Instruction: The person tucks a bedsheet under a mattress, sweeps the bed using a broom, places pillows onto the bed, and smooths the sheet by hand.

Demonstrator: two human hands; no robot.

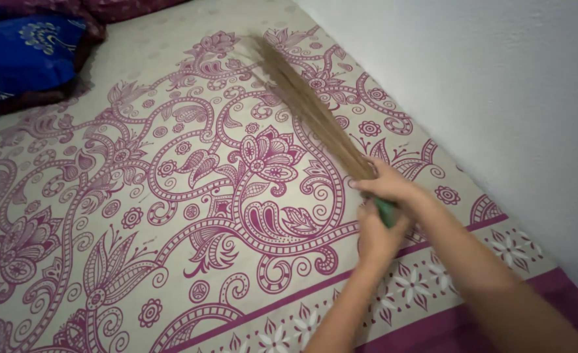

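Broom [308, 108] bristles motion-blurred, green handle mostly hidden inside closed left hand [377, 238] and right hand [390, 186]

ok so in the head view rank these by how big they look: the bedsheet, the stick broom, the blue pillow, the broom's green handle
1. patterned bedsheet, fills most of the frame
2. stick broom
3. blue pillow, cut off by the frame edge and farther away, so its place against the broom is unsure
4. green handle, mostly hidden by the two hands

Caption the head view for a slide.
Both hands hold a stick broom over a patterned bedsheet.
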